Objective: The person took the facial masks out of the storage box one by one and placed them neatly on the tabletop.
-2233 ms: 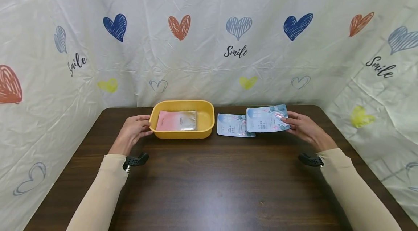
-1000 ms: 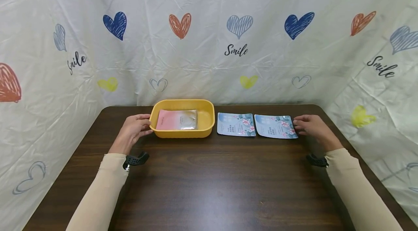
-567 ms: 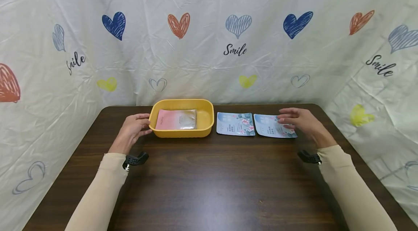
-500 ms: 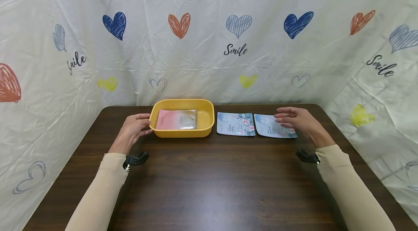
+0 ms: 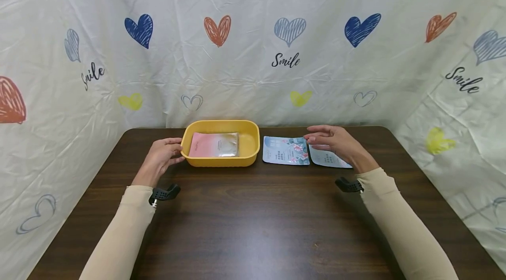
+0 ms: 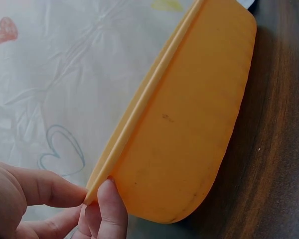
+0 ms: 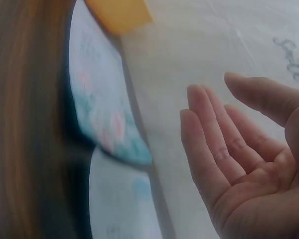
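Observation:
My left hand (image 5: pixel 163 159) pinches the left rim of a yellow plastic basin (image 5: pixel 248 161); the left wrist view shows thumb and fingers on either side of that rim (image 6: pixel 144 99). Inside the basin lies a pink-and-silver flat sachet (image 5: pixel 213 145). To its right, a light-blue sachet (image 5: pixel 282 150) with a floral print lies flat on the table. A second blue sachet (image 5: pixel 327 158) lies beside it, partly hidden behind my right hand (image 5: pixel 336 143). That hand holds nothing; its fingers are extended above the two sachets, fingertips near the first one's right edge.
The dark wooden table (image 5: pixel 253 223) carries everything. A white curtain (image 5: pixel 245 86) printed with hearts hangs along the back and both sides, close behind the basin and sachets.
My right hand set the second blue sachet down right of the first, let it go, and has since moved left above the sachets. The left hand and basin have stayed put.

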The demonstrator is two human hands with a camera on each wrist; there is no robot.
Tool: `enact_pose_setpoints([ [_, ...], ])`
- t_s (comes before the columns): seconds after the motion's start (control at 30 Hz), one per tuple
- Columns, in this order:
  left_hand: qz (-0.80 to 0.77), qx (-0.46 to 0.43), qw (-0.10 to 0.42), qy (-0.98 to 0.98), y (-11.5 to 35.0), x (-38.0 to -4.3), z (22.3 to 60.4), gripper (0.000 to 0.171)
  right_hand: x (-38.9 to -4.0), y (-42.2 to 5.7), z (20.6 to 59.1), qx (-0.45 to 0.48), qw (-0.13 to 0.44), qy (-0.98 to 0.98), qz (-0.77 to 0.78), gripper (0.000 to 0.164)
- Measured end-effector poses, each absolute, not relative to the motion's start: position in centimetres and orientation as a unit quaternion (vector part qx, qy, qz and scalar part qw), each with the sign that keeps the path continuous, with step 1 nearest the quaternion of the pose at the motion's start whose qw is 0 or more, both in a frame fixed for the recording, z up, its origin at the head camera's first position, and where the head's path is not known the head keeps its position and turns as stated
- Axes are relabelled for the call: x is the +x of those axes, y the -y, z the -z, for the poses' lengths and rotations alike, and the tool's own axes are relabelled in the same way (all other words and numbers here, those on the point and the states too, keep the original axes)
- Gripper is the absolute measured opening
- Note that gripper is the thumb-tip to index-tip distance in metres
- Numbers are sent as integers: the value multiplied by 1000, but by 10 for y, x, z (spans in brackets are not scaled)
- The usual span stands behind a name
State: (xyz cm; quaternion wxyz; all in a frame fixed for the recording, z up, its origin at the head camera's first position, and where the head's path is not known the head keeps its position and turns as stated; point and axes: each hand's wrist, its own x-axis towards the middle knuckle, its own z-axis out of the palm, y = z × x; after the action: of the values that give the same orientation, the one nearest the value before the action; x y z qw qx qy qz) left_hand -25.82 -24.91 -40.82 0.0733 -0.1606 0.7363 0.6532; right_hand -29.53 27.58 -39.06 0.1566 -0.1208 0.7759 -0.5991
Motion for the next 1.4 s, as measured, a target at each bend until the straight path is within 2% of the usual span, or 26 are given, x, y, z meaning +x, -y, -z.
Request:
enact_pose_setpoints([
  [0.27, -662, -160, 72, -729, 250, -256, 410, 48, -302, -234, 382, -135, 189, -748, 621, 58],
  [0.67, -663, -159, 71, -728, 250, -257, 408, 48, -309, -194, 382, -154, 196, -734, 631, 52],
  [1.27, -667, -161, 71, -724, 250, -259, 410, 47, -316, -138, 380, -172, 205, -706, 656, 63],
  [1.4, -669, -165, 71, -722, 250, -259, 409, 47, -316, -128, 381, -177, 212, -700, 658, 59],
])
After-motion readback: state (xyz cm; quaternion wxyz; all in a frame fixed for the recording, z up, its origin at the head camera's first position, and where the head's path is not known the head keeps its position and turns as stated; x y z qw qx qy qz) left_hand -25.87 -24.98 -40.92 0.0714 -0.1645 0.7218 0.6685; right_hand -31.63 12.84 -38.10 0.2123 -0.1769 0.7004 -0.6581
